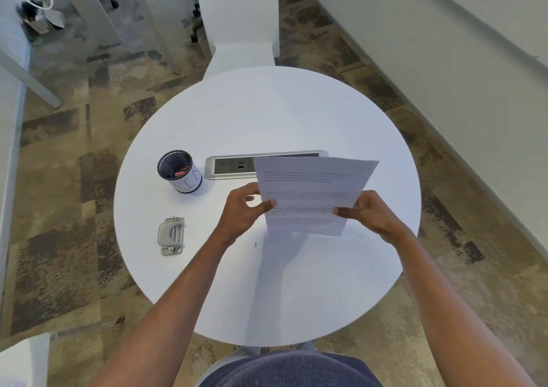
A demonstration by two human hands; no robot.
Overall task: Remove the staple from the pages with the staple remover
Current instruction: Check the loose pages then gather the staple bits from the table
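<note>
White printed pages [311, 191] are held up above the round white table [296, 113], tilted toward me. My left hand [246, 208] pinches their lower left edge between thumb and fingers. My right hand [367, 211] grips the lower right edge. A small dark speck [256, 244], possibly a staple, lies on the table below the pages. A grey metal tool [171, 235] lies flat on the table to the left, apart from both hands; I cannot tell whether it is the staple remover.
A dark mesh cup [178, 170] with a white label stands at the left, holding small red items. A silver power outlet strip [231, 165] is set into the table behind the pages. A white chair [240, 19] stands beyond the table's far edge.
</note>
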